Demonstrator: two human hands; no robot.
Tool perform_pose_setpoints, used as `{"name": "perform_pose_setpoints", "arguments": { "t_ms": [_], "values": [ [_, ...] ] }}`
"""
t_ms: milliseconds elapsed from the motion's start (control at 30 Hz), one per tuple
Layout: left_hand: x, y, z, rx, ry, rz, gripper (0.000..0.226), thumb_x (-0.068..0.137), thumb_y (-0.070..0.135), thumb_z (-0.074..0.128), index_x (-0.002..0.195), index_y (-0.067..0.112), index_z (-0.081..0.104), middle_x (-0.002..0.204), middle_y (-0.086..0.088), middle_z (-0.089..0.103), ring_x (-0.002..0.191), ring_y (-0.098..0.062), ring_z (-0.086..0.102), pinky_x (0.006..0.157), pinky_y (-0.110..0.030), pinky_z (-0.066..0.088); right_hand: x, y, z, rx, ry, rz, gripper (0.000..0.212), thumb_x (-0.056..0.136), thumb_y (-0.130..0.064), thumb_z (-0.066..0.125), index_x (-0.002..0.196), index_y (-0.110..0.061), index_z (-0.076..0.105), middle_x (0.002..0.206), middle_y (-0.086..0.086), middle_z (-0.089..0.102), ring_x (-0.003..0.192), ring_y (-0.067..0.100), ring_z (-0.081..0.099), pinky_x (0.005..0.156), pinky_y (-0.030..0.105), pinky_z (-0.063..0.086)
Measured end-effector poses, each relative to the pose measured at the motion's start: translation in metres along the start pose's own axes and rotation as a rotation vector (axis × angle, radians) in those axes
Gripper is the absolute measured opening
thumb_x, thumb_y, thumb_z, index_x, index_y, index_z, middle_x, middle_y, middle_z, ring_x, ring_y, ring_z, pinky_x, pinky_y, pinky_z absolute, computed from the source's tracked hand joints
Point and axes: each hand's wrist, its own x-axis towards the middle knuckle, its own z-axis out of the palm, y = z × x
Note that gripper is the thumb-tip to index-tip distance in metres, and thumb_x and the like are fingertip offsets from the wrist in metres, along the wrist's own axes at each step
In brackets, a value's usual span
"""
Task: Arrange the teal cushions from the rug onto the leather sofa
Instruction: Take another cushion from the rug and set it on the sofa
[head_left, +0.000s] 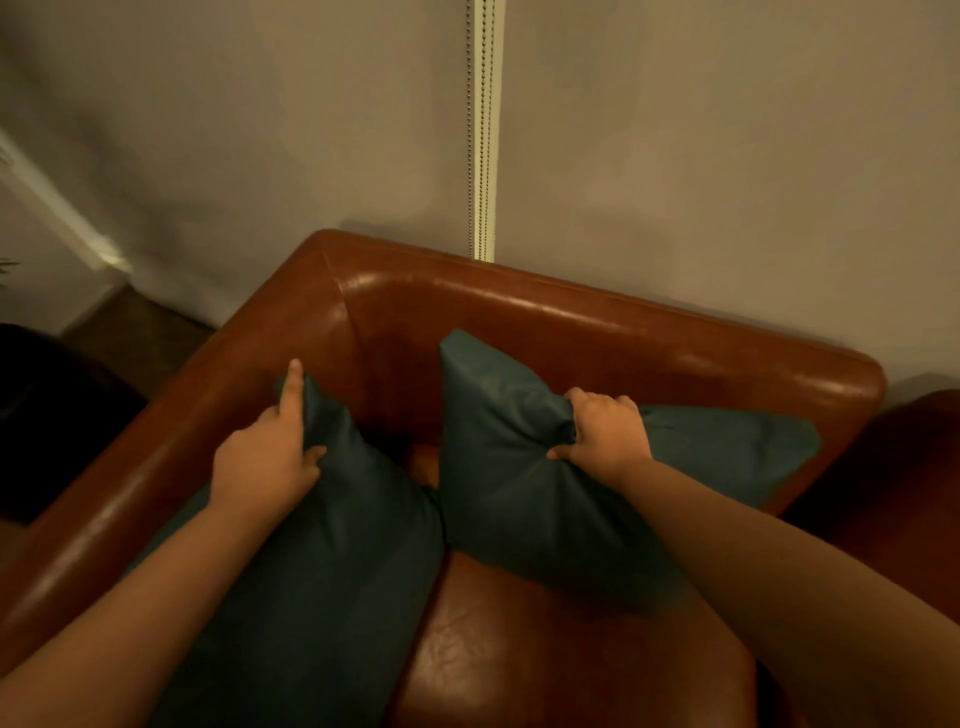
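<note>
Two teal cushions rest on the brown leather sofa (597, 317). The left cushion (322, 561) leans against the sofa's left arm, and my left hand (270, 452) grips its top edge with the index finger stretched up along it. The right cushion (519, 499) stands against the backrest, its top edge bunched in my right hand (605, 434), which is closed on the fabric. The two cushions touch at their lower corners near the middle of the seat.
A pale wall rises behind the sofa, with a beaded cord and white strip (482, 130) hanging down to the backrest. Dark floor (124, 332) shows at the left. A dark rounded object (904, 467) stands right of the sofa.
</note>
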Motion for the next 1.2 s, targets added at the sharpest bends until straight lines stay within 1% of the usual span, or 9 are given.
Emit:
{"name": "perform_pose_setpoints", "arguments": {
  "t_ms": [167, 367, 500, 600, 767, 867, 933, 1033, 1200],
  "values": [
    [-0.013, -0.009, -0.011, 0.164, 0.051, 0.103, 0.097, 0.084, 0.028, 0.063, 0.152, 0.02, -0.006, 0.111, -0.007, 0.063, 0.075, -0.026, 0.064, 0.054, -0.03, 0.038, -0.017, 0.003, -0.006, 0.005, 0.084, -0.031, 0.048, 0.074, -0.049, 0.075, 0.105, -0.02, 0.052, 0.096, 0.0, 0.065, 0.094, 0.022, 0.061, 0.083, 0.036, 0.036],
    [-0.037, -0.031, -0.029, 0.177, 0.073, 0.189, 0.101, 0.08, 0.028, 0.066, 0.152, 0.027, -0.005, 0.112, -0.003, 0.066, 0.08, -0.027, 0.067, 0.059, -0.034, 0.048, -0.029, -0.009, -0.015, 0.011, 0.139, -0.077, 0.045, 0.075, -0.048, 0.074, 0.101, -0.02, 0.053, 0.094, -0.001, 0.065, 0.093, 0.021, 0.061, 0.083, 0.035, 0.035],
    [-0.046, -0.032, -0.033, 0.174, -0.013, 0.283, 0.105, 0.084, 0.034, 0.061, 0.144, 0.032, -0.025, 0.12, 0.002, 0.062, 0.095, -0.022, 0.065, 0.071, -0.033, 0.051, -0.021, -0.028, -0.019, -0.036, 0.083, -0.169, 0.047, 0.075, -0.046, 0.074, 0.107, -0.019, 0.053, 0.098, 0.0, 0.065, 0.097, 0.022, 0.06, 0.082, 0.035, 0.033],
    [-0.061, -0.03, -0.024, 0.207, -0.068, 0.379, 0.106, 0.087, 0.036, 0.056, 0.132, 0.033, -0.039, 0.12, 0.006, 0.059, 0.093, -0.017, 0.064, 0.068, -0.029, 0.048, -0.014, -0.036, -0.019, -0.061, 0.05, -0.174, 0.046, 0.077, -0.045, 0.073, 0.108, -0.019, 0.052, 0.099, 0.0, 0.065, 0.096, 0.023, 0.06, 0.077, 0.035, 0.03],
    [-0.062, -0.035, -0.024, 0.197, -0.09, 0.352, 0.103, 0.09, 0.038, 0.054, 0.129, 0.03, -0.04, 0.119, 0.005, 0.059, 0.096, -0.017, 0.063, 0.075, -0.03, 0.052, -0.009, -0.037, -0.021, -0.073, 0.042, -0.115, 0.05, 0.077, -0.048, 0.073, 0.111, -0.018, 0.052, 0.099, 0.002, 0.066, 0.097, 0.024, 0.061, 0.081, 0.036, 0.035],
    [-0.065, -0.032, -0.017, 0.166, -0.108, 0.406, 0.104, 0.09, 0.038, 0.055, 0.128, 0.032, -0.042, 0.121, 0.006, 0.058, 0.094, -0.016, 0.063, 0.067, -0.027, 0.048, -0.003, -0.041, -0.022, -0.022, 0.077, -0.077, 0.048, 0.076, -0.047, 0.074, 0.107, -0.016, 0.053, 0.098, 0.004, 0.065, 0.096, 0.026, 0.061, 0.083, 0.038, 0.037],
    [-0.059, -0.029, -0.015, 0.149, -0.081, 0.395, 0.103, 0.09, 0.039, 0.055, 0.133, 0.032, -0.039, 0.119, 0.005, 0.058, 0.092, -0.017, 0.062, 0.066, -0.027, 0.047, 0.004, -0.047, -0.024, -0.01, 0.075, -0.089, 0.047, 0.077, -0.046, 0.074, 0.104, -0.015, 0.053, 0.098, 0.005, 0.065, 0.095, 0.027, 0.06, 0.082, 0.038, 0.037],
    [-0.032, -0.021, -0.017, 0.14, -0.051, 0.29, 0.099, 0.089, 0.038, 0.058, 0.146, 0.029, -0.023, 0.117, -0.001, 0.06, 0.093, -0.02, 0.063, 0.074, -0.034, 0.053, 0.018, -0.054, -0.026, -0.048, -0.005, -0.135, 0.049, 0.078, -0.045, 0.073, 0.108, -0.013, 0.052, 0.102, 0.007, 0.065, 0.099, 0.028, 0.059, 0.085, 0.039, 0.037],
    [0.011, -0.017, -0.005, 0.078, -0.096, 0.076, 0.098, 0.087, 0.04, 0.062, 0.151, 0.026, -0.01, 0.118, -0.01, 0.06, 0.098, -0.028, 0.062, 0.077, -0.037, 0.051, 0.043, -0.052, -0.023, -0.099, -0.103, -0.151, 0.059, 0.074, -0.051, 0.074, 0.112, -0.014, 0.049, 0.109, 0.008, 0.063, 0.106, 0.029, 0.056, 0.086, 0.04, 0.035]
  ]
}}
